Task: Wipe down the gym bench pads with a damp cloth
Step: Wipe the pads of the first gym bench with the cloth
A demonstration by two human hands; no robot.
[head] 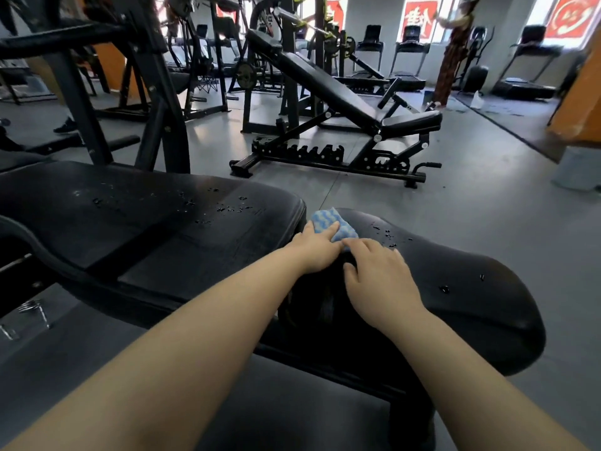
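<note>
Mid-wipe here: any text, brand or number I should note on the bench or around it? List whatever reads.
Red window posters: large white characters, too blurred to read.
Second red poster: a white design, not legible.
Incline bench frame: a pale mark, too small to read.
Bench pads and blue cloth: no text visible.

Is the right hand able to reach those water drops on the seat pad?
Probably yes: the right hand rests on the seat pad, and nothing lies between it and the water drops.
</note>
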